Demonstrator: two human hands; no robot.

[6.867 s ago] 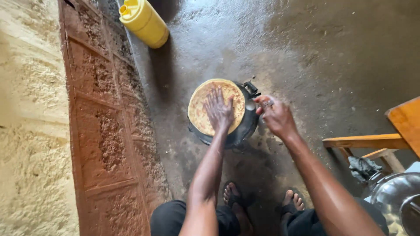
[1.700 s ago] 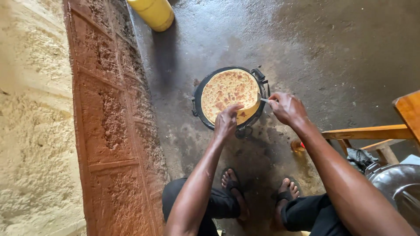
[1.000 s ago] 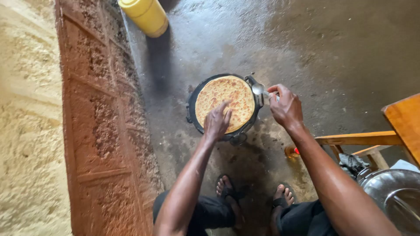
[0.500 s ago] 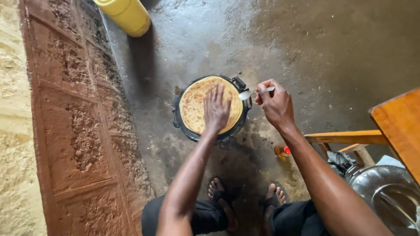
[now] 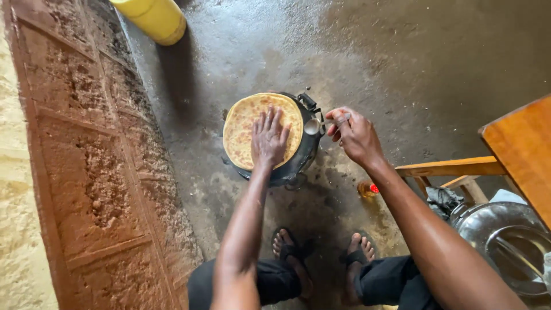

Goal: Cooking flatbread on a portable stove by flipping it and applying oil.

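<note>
The left hand (image 5: pixel 268 138) now lies flat and open on the flatbread (image 5: pixel 252 133), further in than a second ago; the right hand (image 5: pixel 353 133) still pinches a spoon (image 5: pixel 314 126) just beside the pan (image 5: pixel 298 163).

Surface: a dark, stained concrete floor (image 5: pixel 436 63), wet-looking in patches.
Centre: a round black pan (image 5: pixel 298 163) sits on the floor, on what looks like a low stove mostly hidden beneath it.
Top left: a yellow plastic container (image 5: pixel 154 18) stands near a rough reddish wall.
Right: a wooden bench (image 5: pixel 453 167) and a metal basin (image 5: pixel 505 241) beside it.
Near the bench leg: a small bottle with a red cap (image 5: pixel 367 189).
Bottom: two feet in sandals (image 5: pixel 290 252), planted apart.
</note>
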